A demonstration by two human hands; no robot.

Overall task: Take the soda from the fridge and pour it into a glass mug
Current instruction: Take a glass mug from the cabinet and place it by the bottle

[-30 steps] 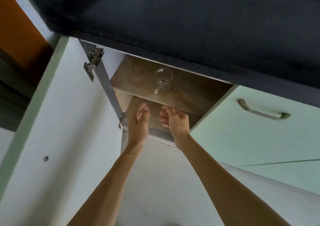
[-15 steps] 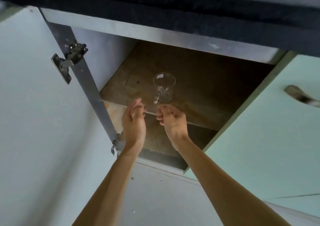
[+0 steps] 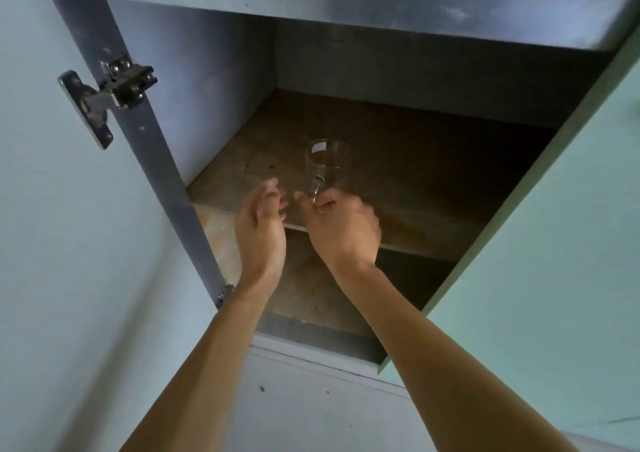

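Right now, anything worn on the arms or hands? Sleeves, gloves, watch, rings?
Nothing that shows. The left hand and right hand are bare: no gloves, no rings visible. The left forearm and right forearm are sleeveless down to the frame edge, with no watch or band.

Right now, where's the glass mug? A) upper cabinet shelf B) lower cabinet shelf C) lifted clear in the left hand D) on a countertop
A: the glass mug stands upright near the front edge of the upper shelf, the right hand pinching its handle, the left hand open beside it.
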